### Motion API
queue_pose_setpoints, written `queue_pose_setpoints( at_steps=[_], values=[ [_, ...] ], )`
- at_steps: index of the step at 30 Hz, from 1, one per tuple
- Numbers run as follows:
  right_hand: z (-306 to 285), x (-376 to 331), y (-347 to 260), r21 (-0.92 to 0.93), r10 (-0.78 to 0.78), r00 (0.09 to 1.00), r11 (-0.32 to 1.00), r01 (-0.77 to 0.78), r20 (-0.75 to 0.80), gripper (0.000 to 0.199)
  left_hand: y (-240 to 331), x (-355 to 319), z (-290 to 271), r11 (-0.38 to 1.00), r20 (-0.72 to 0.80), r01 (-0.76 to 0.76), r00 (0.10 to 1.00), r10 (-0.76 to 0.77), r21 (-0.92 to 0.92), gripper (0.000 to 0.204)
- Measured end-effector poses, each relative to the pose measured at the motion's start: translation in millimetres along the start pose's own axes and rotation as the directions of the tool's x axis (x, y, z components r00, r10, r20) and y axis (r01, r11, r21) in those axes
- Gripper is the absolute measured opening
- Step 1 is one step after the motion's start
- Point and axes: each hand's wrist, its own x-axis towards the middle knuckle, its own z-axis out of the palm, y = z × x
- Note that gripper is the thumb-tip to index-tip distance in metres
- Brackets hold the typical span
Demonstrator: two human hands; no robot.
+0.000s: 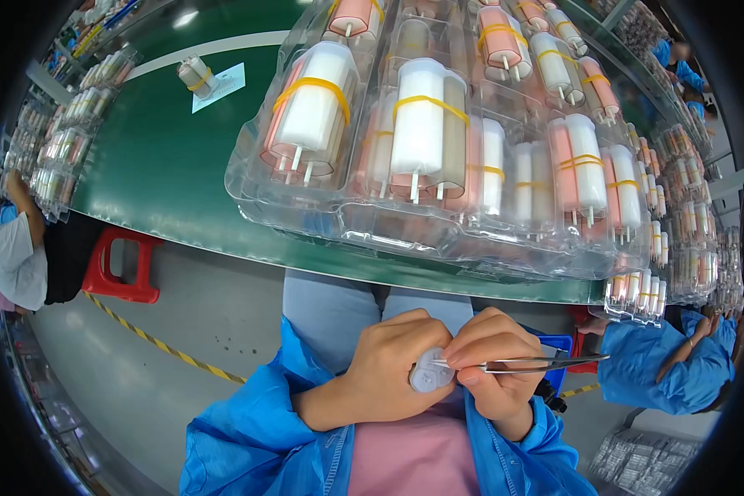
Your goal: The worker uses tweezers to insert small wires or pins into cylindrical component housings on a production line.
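My left hand (393, 360) is closed around a whitish plastic piece with a round end (428, 374); the rest of it is hidden in the fist. Thumb and fingers of my right hand (496, 355) pinch right at that round end, on what looks like a small white pin. A pair of metal tweezers (546, 364) with a dark far end lies across the same right hand, pointing to the right. Both hands are close together above my lap, just short of the table edge.
Stacked clear plastic trays (298, 202) hold banded white, pink and grey tubes on the green table (157, 165). A banded bundle (197, 76) rests by a paper slip (223, 87) at left. A red stool (124, 264) and co-workers in blue (665, 360) and white (16, 260) flank me.
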Motion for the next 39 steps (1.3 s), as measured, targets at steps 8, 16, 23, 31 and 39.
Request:
queue_pose_setpoints(
  at_steps=[8,16,23,31,39],
  values=[
    [0.9,-1.2,0.5,-0.013,0.016,1.000,1.000,-0.016,-0.001,0.014,-0.9,-0.8,-0.5,1.000,0.014,0.006,1.000,-0.006,-0.007,0.025],
    [1.5,-3.9,1.6,0.006,0.004,1.000,1.000,-0.004,-0.026,0.014,-0.6,-0.9,-0.4,0.999,0.041,0.019,0.999,-0.017,-0.029,0.025],
    [2.3,-3.4,2.6,0.012,-0.007,1.000,1.000,0.008,-0.030,0.015,0.0,-0.5,-0.9,0.999,0.044,0.018,0.999,-0.017,-0.034,0.025],
    [2.6,-5.6,2.8,0.016,0.008,0.999,1.000,-0.007,-0.045,0.015,0.8,-0.3,0.2,1.000,0.052,0.008,0.999,-0.008,-0.006,0.024],
    [3.3,-6.9,4.3,0.040,-0.011,0.998,0.999,0.014,-0.066,0.015,2.0,0.5,-1.4,1.000,0.072,0.013,0.997,-0.012,-0.013,0.024]
  ],
)
